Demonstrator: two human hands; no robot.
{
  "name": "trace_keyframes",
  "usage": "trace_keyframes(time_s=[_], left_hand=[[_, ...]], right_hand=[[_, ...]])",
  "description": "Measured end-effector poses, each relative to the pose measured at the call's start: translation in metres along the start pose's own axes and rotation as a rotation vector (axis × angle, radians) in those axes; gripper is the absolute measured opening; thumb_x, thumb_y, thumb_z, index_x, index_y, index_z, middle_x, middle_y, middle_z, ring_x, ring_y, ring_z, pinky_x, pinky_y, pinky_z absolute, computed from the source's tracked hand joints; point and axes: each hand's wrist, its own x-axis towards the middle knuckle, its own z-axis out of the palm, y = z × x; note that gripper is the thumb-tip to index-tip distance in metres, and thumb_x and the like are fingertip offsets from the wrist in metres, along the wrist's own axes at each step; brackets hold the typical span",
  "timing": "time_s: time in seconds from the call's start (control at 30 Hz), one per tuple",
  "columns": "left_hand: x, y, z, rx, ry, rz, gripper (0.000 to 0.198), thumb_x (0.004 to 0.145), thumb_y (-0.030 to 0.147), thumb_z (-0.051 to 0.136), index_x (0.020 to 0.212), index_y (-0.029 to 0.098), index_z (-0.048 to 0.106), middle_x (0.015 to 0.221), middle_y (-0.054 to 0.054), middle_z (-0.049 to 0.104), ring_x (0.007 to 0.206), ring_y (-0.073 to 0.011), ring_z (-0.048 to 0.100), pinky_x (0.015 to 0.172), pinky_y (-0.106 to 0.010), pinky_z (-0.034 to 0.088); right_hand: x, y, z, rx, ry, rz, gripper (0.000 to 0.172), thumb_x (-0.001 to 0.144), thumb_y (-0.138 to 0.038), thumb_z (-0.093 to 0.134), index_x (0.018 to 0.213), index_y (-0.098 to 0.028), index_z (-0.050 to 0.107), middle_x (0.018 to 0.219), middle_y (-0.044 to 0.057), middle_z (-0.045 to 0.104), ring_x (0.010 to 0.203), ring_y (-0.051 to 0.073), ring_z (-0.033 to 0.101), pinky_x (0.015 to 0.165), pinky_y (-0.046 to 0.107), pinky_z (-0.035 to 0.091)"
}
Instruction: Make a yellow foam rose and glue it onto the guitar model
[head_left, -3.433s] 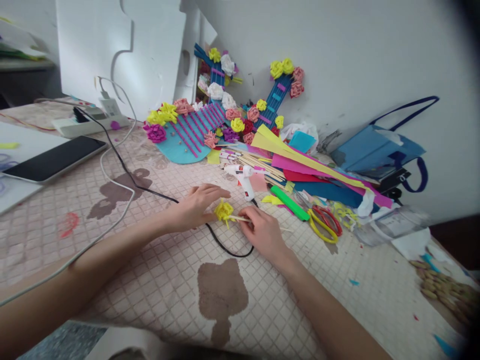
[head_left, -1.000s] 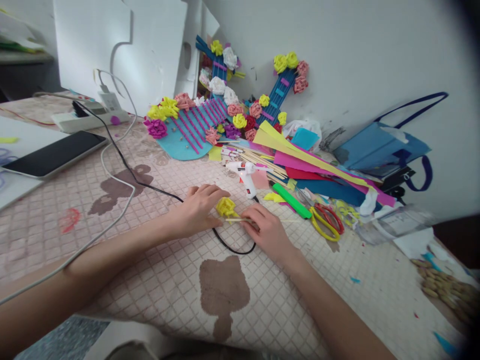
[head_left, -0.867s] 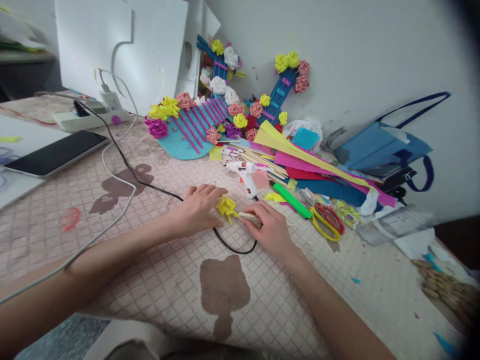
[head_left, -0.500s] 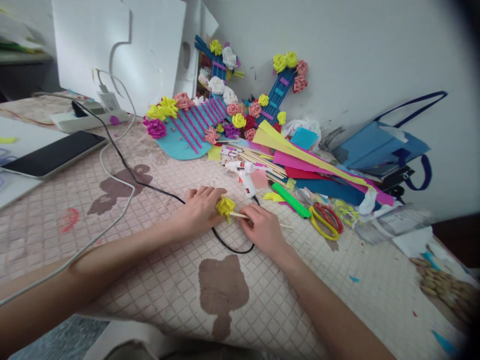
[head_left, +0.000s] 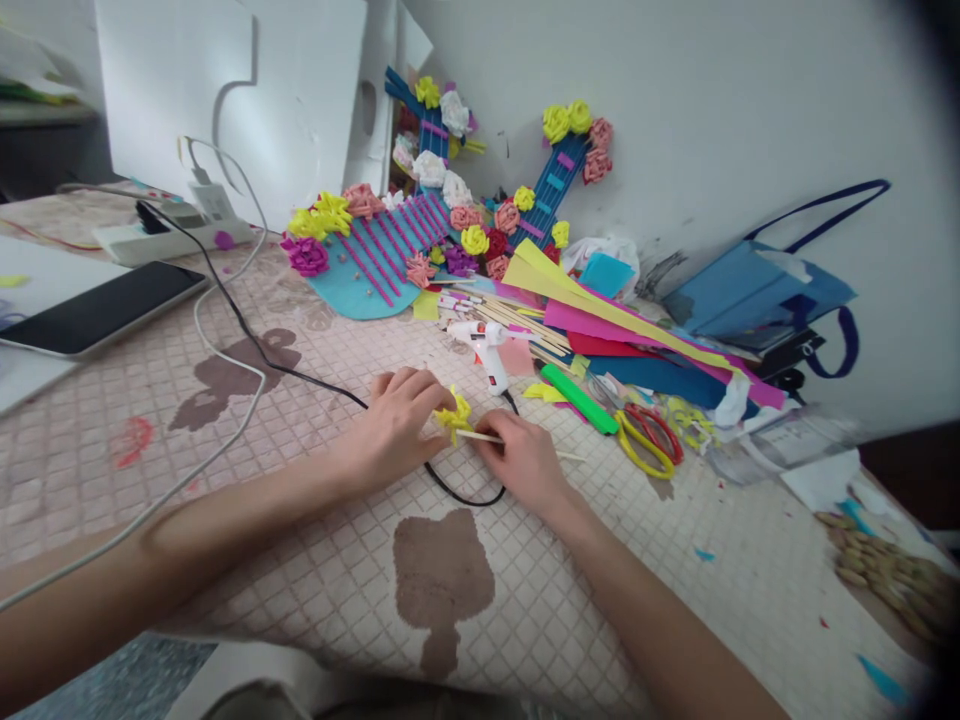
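Swung round since a second ago, the wooden stick (head_left: 481, 437) now slants into the right side of the yellow paper flower (head_left: 457, 413). The right hand (head_left: 526, 458) has its fingers closed around the stick, whose far end juts out beyond. The left hand (head_left: 401, 422) bends its fingers over the flower's left side; whether they pinch it cannot be told. The flower sits between both hands, near the white glue gun (head_left: 487, 355), whose markings are too small to read. Patterned surface (head_left: 540, 600) runs from the hands to its near edge.
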Motion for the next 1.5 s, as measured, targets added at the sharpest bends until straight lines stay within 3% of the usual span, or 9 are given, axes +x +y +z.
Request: trace_keyframes(time_s=[0.07, 0.23, 0.4, 0.8, 0.93, 1.07, 1.27, 1.5], left_hand=[[-0.003, 0.004, 0.001, 0.046, -0.004, 0.030, 0.018, 0.076, 0.023, 0.064, 0.092, 0.019, 0.057, 0.096, -0.005, 0.059, 0.098, -0.0245, 0.050, 0.085, -0.041, 0.033], [-0.007, 0.005, 0.006, 0.146, 0.030, 0.054, 0.017, 0.079, 0.022, 0.064, 0.094, 0.019, 0.058, 0.095, -0.004, 0.061, 0.097, -0.0242, 0.052, 0.089, -0.044, 0.030], [-0.011, 0.003, 0.008, 0.172, 0.062, 0.059, 0.012, 0.081, 0.020, 0.062, 0.092, 0.020, 0.057, 0.094, -0.003, 0.062, 0.096, -0.0224, 0.053, 0.091, -0.044, 0.028], [-0.011, 0.005, 0.008, 0.144, 0.049, 0.013, 0.009, 0.078, 0.018, 0.063, 0.086, 0.019, 0.058, 0.088, -0.002, 0.062, 0.090, -0.0215, 0.053, 0.086, -0.041, 0.031], [-0.011, 0.003, 0.008, 0.148, 0.043, 0.009, 0.005, 0.079, 0.021, 0.062, 0.081, 0.019, 0.058, 0.085, -0.002, 0.062, 0.090, -0.0218, 0.054, 0.086, -0.042, 0.030], [-0.011, 0.003, 0.006, 0.144, 0.022, 0.018, 0.005, 0.080, 0.021, 0.061, 0.079, 0.019, 0.057, 0.081, -0.001, 0.062, 0.090, -0.0215, 0.054, 0.087, -0.042, 0.029], [-0.009, 0.004, 0.005, 0.132, 0.005, 0.022, 0.005, 0.082, 0.022, 0.058, 0.078, 0.019, 0.058, 0.081, -0.001, 0.062, 0.089, -0.0208, 0.054, 0.087, -0.042, 0.029], [-0.008, 0.004, 0.006, 0.136, 0.015, 0.039, 0.002, 0.081, 0.019, 0.059, 0.078, 0.018, 0.058, 0.081, -0.001, 0.063, 0.089, -0.0208, 0.055, 0.086, -0.041, 0.029]], right_hand=[[-0.001, -0.001, 0.000, -0.012, -0.005, -0.003, 0.002, 0.084, -0.020, 0.054, 0.085, -0.022, 0.054, 0.083, 0.000, 0.066, 0.076, 0.016, 0.061, 0.065, 0.026, 0.041], [-0.006, -0.005, -0.006, -0.006, -0.001, -0.019, 0.027, 0.087, -0.042, 0.053, 0.103, -0.020, 0.047, 0.090, 0.003, 0.065, 0.079, 0.019, 0.061, 0.062, 0.027, 0.040], [-0.009, -0.005, -0.011, -0.040, 0.033, -0.101, 0.019, 0.096, -0.032, 0.036, 0.094, -0.020, 0.050, 0.086, 0.003, 0.062, 0.079, 0.016, 0.058, 0.062, 0.026, 0.039], [-0.007, -0.011, 0.000, -0.201, 0.098, -0.270, 0.015, 0.092, -0.026, 0.046, 0.086, -0.020, 0.058, 0.089, 0.004, 0.060, 0.080, 0.016, 0.056, 0.063, 0.026, 0.040], [-0.006, -0.016, 0.002, -0.170, 0.144, -0.242, 0.017, 0.093, -0.033, 0.047, 0.093, -0.019, 0.057, 0.089, 0.005, 0.062, 0.082, 0.017, 0.058, 0.064, 0.026, 0.040], [-0.006, -0.017, 0.000, -0.108, 0.165, -0.176, 0.031, 0.089, -0.045, 0.049, 0.101, -0.016, 0.053, 0.089, 0.006, 0.064, 0.082, 0.018, 0.059, 0.065, 0.027, 0.042], [-0.002, -0.016, 0.001, -0.165, 0.137, -0.079, 0.015, 0.088, -0.033, 0.051, 0.091, -0.019, 0.055, 0.082, 0.004, 0.065, 0.076, 0.017, 0.058, 0.063, 0.026, 0.038], [0.000, -0.012, 0.008, -0.189, 0.079, -0.045, 0.006, 0.087, -0.022, 0.051, 0.082, -0.021, 0.055, 0.079, 0.002, 0.066, 0.075, 0.016, 0.058, 0.062, 0.026, 0.034]])
